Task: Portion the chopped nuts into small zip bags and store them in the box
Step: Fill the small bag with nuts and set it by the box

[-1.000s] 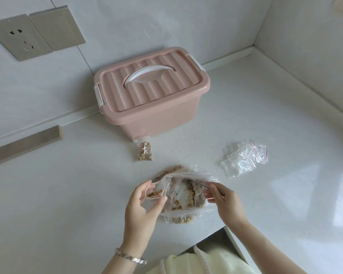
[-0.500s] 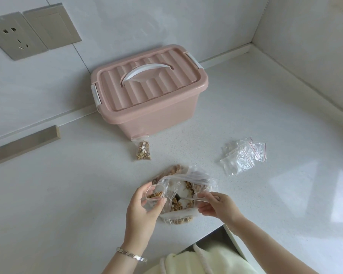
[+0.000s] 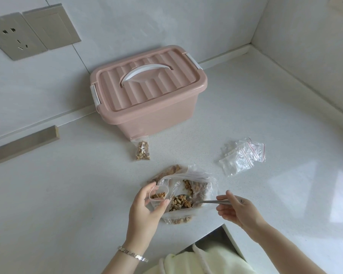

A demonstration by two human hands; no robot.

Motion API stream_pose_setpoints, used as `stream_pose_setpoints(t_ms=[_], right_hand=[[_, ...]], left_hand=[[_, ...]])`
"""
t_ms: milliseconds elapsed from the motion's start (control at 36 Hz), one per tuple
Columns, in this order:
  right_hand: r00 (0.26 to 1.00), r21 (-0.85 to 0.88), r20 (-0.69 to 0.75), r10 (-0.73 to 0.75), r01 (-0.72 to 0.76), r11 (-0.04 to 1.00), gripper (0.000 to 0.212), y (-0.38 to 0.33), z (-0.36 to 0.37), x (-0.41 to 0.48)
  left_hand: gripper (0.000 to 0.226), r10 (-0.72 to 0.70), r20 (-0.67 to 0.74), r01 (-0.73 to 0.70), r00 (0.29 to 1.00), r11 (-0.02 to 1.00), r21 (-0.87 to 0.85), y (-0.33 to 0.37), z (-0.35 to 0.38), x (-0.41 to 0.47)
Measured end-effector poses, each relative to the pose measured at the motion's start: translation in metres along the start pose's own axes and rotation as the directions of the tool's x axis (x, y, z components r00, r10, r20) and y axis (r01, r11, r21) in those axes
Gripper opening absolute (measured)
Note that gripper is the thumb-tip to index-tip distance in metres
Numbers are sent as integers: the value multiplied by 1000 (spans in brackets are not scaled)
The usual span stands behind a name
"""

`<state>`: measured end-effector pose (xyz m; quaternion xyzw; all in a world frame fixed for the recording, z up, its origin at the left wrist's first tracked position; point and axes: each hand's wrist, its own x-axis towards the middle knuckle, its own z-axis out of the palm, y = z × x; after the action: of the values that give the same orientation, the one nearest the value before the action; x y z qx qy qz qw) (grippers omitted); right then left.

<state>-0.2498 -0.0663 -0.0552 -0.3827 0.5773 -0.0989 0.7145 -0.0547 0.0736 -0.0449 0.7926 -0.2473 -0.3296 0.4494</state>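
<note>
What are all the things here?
storage box: one, pink, lid on, by the wall
filled small bag: one, clear, before the box
empty zip bags: a pile, clear, right side
big nut bag: one, clear, open, near edge
spoon: one, silver, nuts on it, over big nut bag
small bag: one, clear, left of spoon
wall plates: two, grey, upper left
bracelet: one, silver, left wrist
hands: two; left hand holds small bag, right hand holds spoon
</note>
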Motion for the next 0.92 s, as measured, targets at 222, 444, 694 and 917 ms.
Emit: stream_pose_setpoints(t_ms=[222,444,694,917], right_hand=[[998,21,-34,-58,59,998,38,-18,-11,-5],[967,-62,-48,-251,248,967,43,-61,-5,-23],[897,-367,66,-437,429,825,38,-77,33,-40],[673,-636,369,-642,686,354,54,-64,59,-57]], left_hand=[[50,6,48,-10,999,998,68,-5,3,1],[51,55,93,-70,994,982,174,-8,7,2],[51,133,141,-166,981,952,259,-6,11,2],[52,114,122,-143,986,956,257,-6,15,2]])
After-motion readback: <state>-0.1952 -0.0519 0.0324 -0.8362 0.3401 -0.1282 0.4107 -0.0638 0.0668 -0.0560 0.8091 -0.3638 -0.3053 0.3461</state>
